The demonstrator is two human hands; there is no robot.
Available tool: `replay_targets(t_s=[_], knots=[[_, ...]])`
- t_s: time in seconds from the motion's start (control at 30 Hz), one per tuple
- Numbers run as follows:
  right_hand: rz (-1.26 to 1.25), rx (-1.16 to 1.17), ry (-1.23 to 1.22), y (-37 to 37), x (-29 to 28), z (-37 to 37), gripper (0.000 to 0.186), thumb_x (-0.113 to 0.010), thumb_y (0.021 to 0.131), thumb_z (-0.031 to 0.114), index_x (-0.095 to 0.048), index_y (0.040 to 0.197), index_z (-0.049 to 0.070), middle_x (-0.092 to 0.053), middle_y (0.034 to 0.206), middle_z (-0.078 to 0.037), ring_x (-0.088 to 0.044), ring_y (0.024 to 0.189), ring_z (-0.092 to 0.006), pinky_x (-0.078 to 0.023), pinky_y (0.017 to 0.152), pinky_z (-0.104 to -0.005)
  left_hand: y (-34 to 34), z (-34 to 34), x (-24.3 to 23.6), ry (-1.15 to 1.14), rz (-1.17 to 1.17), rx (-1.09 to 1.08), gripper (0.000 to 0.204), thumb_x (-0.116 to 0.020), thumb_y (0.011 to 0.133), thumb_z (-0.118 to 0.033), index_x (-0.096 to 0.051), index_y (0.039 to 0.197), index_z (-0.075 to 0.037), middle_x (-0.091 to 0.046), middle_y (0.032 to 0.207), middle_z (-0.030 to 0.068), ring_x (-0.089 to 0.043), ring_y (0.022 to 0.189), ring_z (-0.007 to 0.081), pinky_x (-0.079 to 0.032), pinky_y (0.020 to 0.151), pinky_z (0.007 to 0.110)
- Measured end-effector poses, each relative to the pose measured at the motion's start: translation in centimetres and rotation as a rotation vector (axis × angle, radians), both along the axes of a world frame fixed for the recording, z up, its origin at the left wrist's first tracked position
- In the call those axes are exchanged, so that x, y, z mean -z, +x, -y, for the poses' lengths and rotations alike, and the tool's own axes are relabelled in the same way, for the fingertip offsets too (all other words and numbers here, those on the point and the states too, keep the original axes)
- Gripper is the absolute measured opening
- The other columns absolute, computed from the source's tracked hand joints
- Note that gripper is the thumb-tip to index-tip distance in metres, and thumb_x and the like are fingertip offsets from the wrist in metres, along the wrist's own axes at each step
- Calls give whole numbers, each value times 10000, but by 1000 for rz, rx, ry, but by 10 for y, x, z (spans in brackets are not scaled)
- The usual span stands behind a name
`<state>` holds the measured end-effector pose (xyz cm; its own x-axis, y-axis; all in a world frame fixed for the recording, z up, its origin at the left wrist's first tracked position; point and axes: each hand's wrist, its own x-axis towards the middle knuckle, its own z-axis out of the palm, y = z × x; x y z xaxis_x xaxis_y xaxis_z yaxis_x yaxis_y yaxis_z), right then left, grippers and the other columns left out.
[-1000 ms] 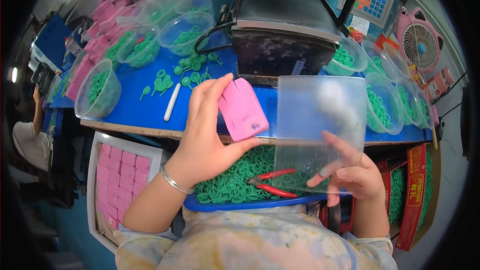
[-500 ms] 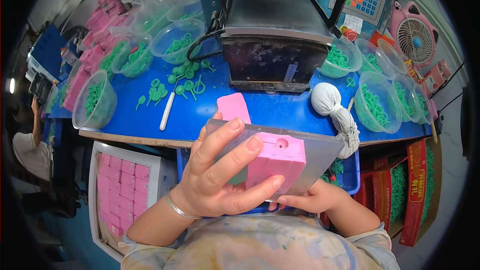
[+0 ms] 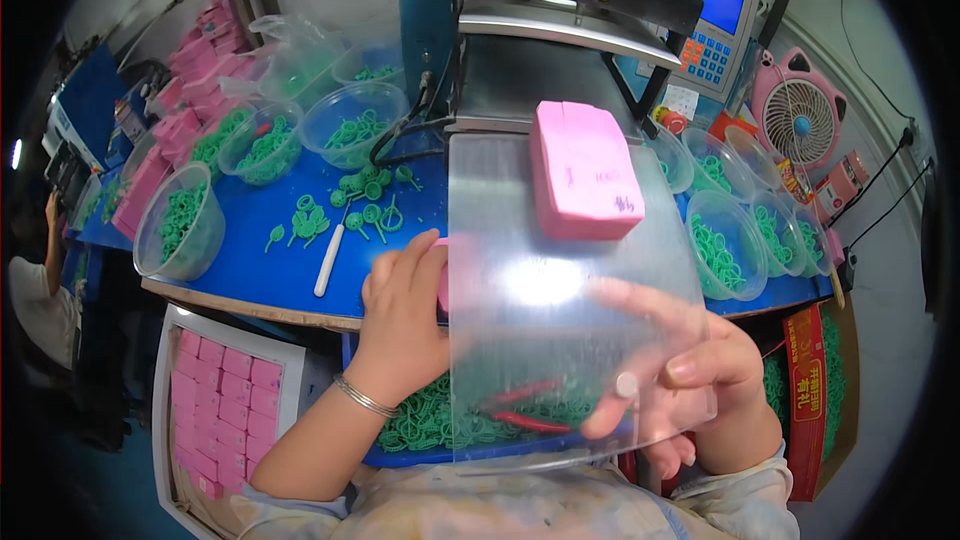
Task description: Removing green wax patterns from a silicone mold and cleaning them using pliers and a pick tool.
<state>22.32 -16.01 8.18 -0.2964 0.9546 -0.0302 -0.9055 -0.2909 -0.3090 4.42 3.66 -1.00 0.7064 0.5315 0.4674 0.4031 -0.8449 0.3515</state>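
- Nearest: blue tray of green pieces, below the table's front edge.
- Right hand: grips clear plate at its near right side, fingers parted beneath.
- Left hand: at the front edge of blue table, fingers curled against second block; thumb hidden, closure cannot be told.
- Open blue strip: between white-handled tool and left bowl.
- Pink block: on the plate's far half.
- Farthest: press.
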Motion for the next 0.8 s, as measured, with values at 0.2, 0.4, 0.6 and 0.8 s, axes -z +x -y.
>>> replay_targets(t_s=[0.2,0.4,0.6,0.8], knots=[[196,157,146,24,-14,-42,726,-346,844,89,81,1429,36,-438,1140,-451,-636,580,-357,-552,516,-375,10,3,-5,6,66,1,632,-745,640,-385,-487,1107,-47,-486,1155,135,-482,979,309,-390,837,407],[642,764,-86,12,-15,-73,359,-398,952,198,-434,1195,-64,-596,985,-284,-663,705,-295,-566,551,-313,7,3,-2,14,103,13,669,-778,628,-326,-428,1121,-41,-467,1204,149,-466,999,324,-360,866,414],[944,819,-4,32,3,-85,372,-427,967,329,-567,824,15,-623,629,-121,-541,407,-162,-436,390,-238,7,4,3,20,105,41,655,-778,629,-326,-433,1108,-44,-471,1209,149,-473,990,317,-366,848,408],[920,834,-20,30,11,-97,361,-432,965,350,-571,811,54,-587,589,-54,-448,369,-99,-354,362,-201,-7,10,10,-56,130,-14,679,-798,607,-296,-429,1118,-44,-472,1199,166,-488,1013,339,-378,872,427]])
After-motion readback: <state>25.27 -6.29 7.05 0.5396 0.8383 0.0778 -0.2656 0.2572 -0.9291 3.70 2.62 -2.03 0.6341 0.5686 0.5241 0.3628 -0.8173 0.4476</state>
